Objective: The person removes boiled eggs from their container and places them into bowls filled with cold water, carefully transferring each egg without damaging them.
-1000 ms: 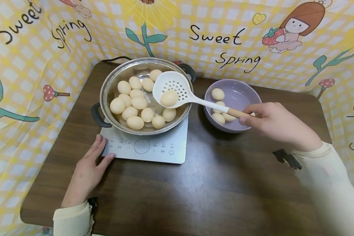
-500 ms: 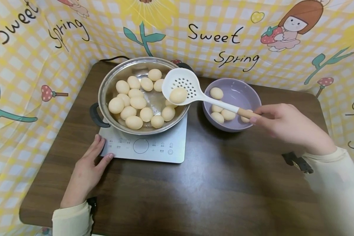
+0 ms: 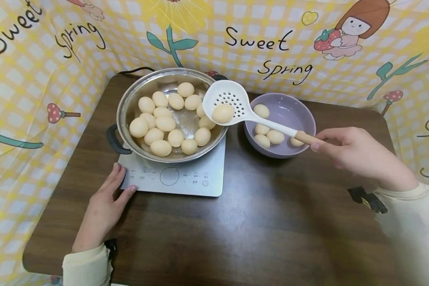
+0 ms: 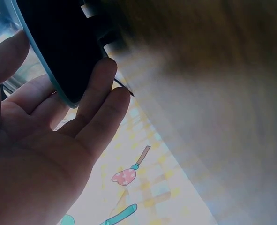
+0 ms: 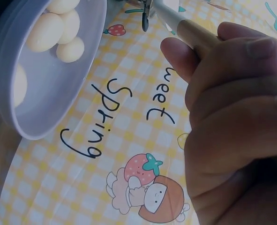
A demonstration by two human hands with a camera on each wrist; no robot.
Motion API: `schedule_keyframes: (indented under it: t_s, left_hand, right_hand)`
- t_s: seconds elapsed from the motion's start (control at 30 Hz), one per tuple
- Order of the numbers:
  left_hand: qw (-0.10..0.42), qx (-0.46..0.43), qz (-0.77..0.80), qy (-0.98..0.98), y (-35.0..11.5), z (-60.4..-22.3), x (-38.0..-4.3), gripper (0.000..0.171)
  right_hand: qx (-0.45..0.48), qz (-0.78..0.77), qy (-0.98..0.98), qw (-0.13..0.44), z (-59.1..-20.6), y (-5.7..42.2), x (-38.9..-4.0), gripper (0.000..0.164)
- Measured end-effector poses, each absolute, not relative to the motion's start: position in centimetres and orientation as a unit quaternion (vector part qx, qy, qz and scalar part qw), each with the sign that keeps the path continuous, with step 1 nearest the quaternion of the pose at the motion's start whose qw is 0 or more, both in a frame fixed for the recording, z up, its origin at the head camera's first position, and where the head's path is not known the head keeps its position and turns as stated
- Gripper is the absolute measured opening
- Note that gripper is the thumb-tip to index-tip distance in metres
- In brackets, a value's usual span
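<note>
My right hand (image 3: 364, 157) pinches the wooden grip of a white slotted spoon (image 3: 236, 95). One egg (image 3: 223, 113) lies in the spoon's head, held over the right rim of a steel pot (image 3: 123, 139). Many eggs (image 3: 165, 123) fill much of the pot. At the right stands a purple bowl (image 3: 289, 115) with several eggs (image 3: 275, 137), under the spoon's handle; the right wrist view shows these bowl eggs (image 5: 44, 32) too. My left hand (image 3: 103, 206) rests against the left front corner of a white induction cooker (image 3: 214, 186), fingers extended, as the left wrist view also shows.
The pot sits on the cooker and has black side handles (image 3: 117, 140). A black cord (image 3: 136, 70) runs behind it. Patterned cloth (image 3: 207, 35) hangs along the back and sides of the dark wooden table (image 3: 236, 234).
My right hand has drawn the slotted spoon with its egg rightward, from over the pot's inside to its right rim. My left hand has stayed at the cooker corner.
</note>
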State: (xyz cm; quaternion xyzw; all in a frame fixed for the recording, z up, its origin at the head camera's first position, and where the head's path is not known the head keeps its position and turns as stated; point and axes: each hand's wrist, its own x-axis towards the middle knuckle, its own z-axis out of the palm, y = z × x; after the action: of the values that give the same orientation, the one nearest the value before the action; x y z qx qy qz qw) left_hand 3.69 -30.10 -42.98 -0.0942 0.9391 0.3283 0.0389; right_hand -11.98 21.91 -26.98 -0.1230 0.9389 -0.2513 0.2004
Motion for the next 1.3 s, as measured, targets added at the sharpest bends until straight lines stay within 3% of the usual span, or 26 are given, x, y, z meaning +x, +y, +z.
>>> schedule_keyframes:
  t_s: [1.3]
  left_hand:
    - [0.051, -0.094, 0.327, 0.939, -30.1, -42.9, 3.6, 0.07]
  right_hand:
    - [-0.054, -0.296, 0.929, 0.215, -29.0, 28.9, -9.5, 0.036]
